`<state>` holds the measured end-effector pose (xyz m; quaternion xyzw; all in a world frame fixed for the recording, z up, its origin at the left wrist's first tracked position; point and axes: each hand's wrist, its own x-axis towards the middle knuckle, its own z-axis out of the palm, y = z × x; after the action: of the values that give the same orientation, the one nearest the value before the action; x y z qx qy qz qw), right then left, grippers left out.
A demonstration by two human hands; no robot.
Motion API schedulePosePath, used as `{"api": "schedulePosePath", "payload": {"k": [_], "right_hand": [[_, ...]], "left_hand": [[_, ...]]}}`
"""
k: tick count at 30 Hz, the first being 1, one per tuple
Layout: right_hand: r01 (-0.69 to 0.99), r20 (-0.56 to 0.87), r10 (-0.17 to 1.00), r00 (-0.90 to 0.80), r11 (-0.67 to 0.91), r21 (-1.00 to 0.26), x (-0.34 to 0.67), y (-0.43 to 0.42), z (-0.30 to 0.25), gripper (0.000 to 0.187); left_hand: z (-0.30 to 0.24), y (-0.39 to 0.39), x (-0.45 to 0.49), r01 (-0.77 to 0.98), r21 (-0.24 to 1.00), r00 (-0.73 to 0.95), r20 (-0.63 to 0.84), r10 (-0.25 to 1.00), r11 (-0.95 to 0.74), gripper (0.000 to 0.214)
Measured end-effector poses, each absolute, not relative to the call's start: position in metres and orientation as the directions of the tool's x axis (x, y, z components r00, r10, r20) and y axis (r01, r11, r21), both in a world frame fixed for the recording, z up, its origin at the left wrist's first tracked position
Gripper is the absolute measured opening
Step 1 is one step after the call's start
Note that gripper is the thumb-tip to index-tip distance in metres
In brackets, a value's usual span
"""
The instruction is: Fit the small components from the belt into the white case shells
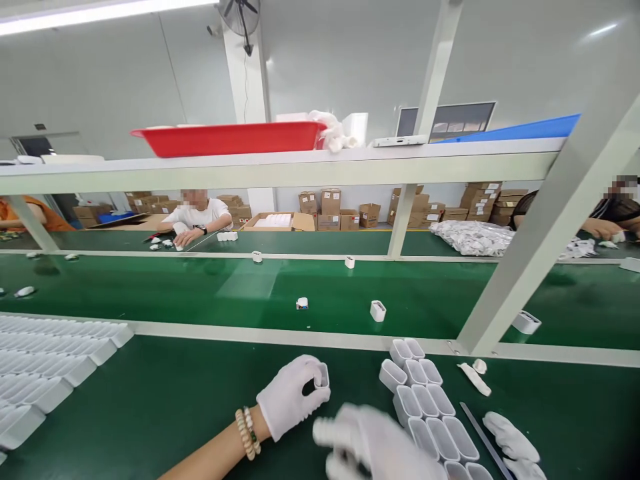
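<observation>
My left hand (295,393), in a white glove with bead bracelets at the wrist, pinches a small white plastic housing (324,377) between thumb and fingers above the green bench. To its right and nearer to me is my right hand (375,443), also gloved. Motion smears its fingers, so whether it holds anything cannot be made out. Close beyond that hand stand rows of white, open-topped oval plastic cups (425,402). A stack of similar white housings (50,363) lies along the left side of the bench.
A metal strip (485,440) and white cloth pieces (513,437) lie at right. Past a raised rail (280,333), a green belt (200,287) carries scattered housings (378,311). An overhead shelf with a red tray (235,139) crosses the view on slanted posts. Other people (197,213) sit opposite.
</observation>
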<state>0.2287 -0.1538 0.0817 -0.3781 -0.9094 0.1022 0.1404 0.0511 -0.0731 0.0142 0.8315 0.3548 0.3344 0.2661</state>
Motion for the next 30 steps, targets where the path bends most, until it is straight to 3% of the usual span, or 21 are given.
{"api": "schedulePosePath", "payload": {"k": [2, 3, 8, 13, 19, 25, 30], "right_hand": [[0.746, 0.032, 0.877, -0.479, 0.425, -0.513, 0.223, -0.102, 0.092, 0.014], [0.771, 0.008, 0.910, -0.414, 0.355, -0.529, 0.219, -0.072, 0.096, 0.016], [0.799, -0.022, 0.963, -0.267, 0.209, -0.564, 0.199, 0.044, 0.089, 0.031], [0.726, -0.025, 0.963, -0.267, 0.184, -0.663, 0.195, 0.070, 0.070, 0.027], [0.567, -0.012, 0.963, -0.270, 0.149, -0.810, 0.209, 0.062, 0.065, 0.024], [0.391, 0.010, 0.944, -0.329, 0.146, -0.909, 0.249, -0.026, 0.078, 0.045], [0.432, -0.023, 0.951, -0.309, 0.119, -0.894, 0.261, -0.116, 0.066, 0.042]], "left_hand": [[0.007, -0.079, 0.037, 0.400, 0.720, 0.490, 0.355, 0.796, -0.567, 0.015], [0.005, -0.081, 0.034, 0.397, 0.736, 0.479, 0.344, 0.808, -0.549, 0.014], [0.009, -0.084, 0.039, 0.421, 0.790, 0.440, 0.252, 0.862, -0.446, 0.015], [0.013, -0.084, 0.037, 0.403, 0.824, 0.475, 0.183, 0.861, -0.398, 0.017], [0.005, -0.084, 0.035, 0.263, 0.865, 0.446, 0.284, 0.849, -0.428, 0.024], [0.008, -0.096, 0.036, 0.302, 0.815, 0.319, 0.403, 0.858, -0.495, 0.040], [0.011, -0.106, 0.035, 0.315, 0.722, 0.341, 0.520, 0.783, -0.616, 0.045]]}}
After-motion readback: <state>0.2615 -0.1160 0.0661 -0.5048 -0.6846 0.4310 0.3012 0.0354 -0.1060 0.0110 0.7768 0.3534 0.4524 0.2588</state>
